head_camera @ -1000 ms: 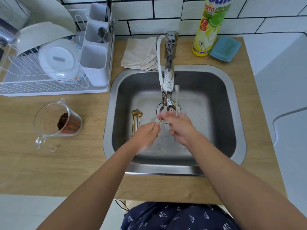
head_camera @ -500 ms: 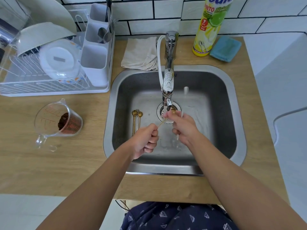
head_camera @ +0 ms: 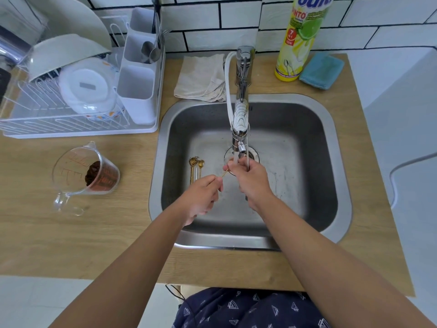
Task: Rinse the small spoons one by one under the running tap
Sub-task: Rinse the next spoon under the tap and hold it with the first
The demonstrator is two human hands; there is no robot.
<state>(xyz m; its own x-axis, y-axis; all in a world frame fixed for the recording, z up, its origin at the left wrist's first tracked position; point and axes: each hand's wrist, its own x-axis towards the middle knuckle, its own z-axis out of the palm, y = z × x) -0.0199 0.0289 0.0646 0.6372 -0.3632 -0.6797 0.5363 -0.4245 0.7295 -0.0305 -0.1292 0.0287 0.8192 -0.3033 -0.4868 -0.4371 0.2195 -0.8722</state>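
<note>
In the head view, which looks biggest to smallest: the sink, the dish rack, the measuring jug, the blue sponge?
1. Sink
2. Dish rack, though nearly as big, and cut off at the frame edge
3. Measuring jug
4. Blue sponge, smallest, though it lies farther from the camera

- White tile wall [head_camera: 212,17] with dark grout behind the sink.
- Light wooden tabletop [head_camera: 71,233], evenly lit.
- Pale floor [head_camera: 35,301] beneath its front edge.
</note>
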